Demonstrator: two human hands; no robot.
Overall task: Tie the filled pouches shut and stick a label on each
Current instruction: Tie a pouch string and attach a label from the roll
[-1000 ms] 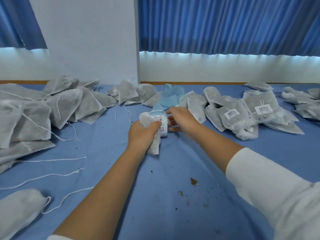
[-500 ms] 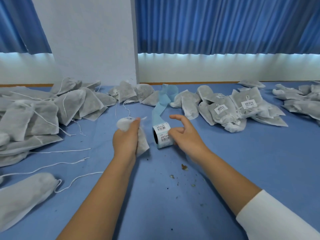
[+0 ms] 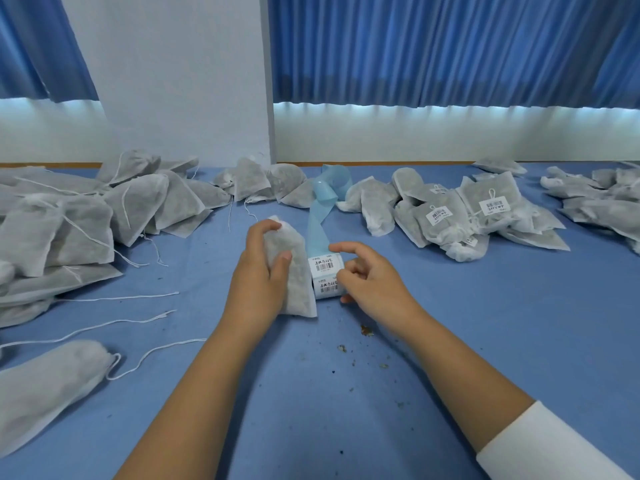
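Fingers: our left hand (image 3: 256,282) grips grey fabric pouch (image 3: 299,289); right hand (image 3: 377,285) now closed on white label roll (image 3: 323,268).
Next: we likely peel a label.

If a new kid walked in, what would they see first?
Probably the two hands in the middle of the blue table: the left hand grips a grey-white fabric pouch, and the right hand curls round a roll of white barcode labels on pale blue backing beside it. Then the heap of grey pouches with loose strings at left and the labelled heap at right.
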